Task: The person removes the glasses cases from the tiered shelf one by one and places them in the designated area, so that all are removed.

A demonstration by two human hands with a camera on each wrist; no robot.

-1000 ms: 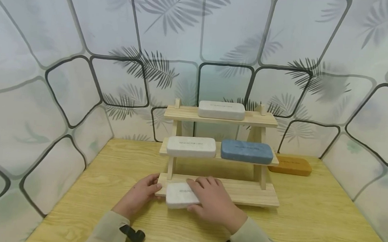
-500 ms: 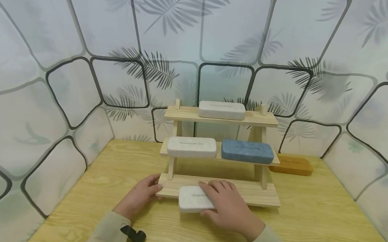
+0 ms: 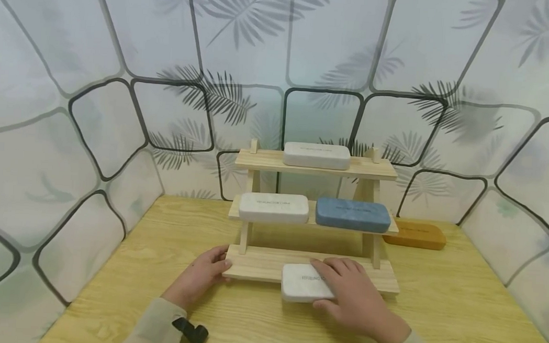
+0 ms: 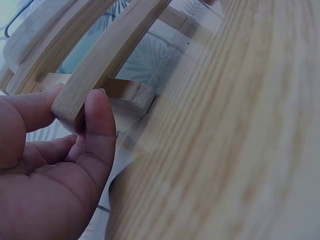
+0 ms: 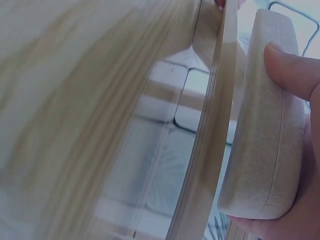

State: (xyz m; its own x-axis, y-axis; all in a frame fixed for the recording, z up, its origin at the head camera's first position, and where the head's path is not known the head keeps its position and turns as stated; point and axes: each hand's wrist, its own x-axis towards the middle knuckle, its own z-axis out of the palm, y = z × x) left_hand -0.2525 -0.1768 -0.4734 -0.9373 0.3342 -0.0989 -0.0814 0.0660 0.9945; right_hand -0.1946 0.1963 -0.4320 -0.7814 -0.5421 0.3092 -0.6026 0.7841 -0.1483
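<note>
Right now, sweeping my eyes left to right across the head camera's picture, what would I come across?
The person's left hand → the white case on the middle shelf → the blue case → the orange case. Things overlapping these from side to side are left out.

Yellow wood grain is running across the counter [image 3: 246, 316], and straight up behind it the back wall [image 3: 329, 54] is rising, pale and busy! Rounded grey and black outlines [image 3: 324, 91] are chaining across it, with fern-like leaves [image 3: 224, 97] fanning over them. Left of the counter, the left wall [image 3: 35, 151] is slanting in, showing a faint bird-like shape [image 3: 48, 195]; right of the counter, the right wall [image 3: 533, 187] is answering in matching pattern. Soft light is falling, looking cool high above the counter, turning creamier lower down.
</note>
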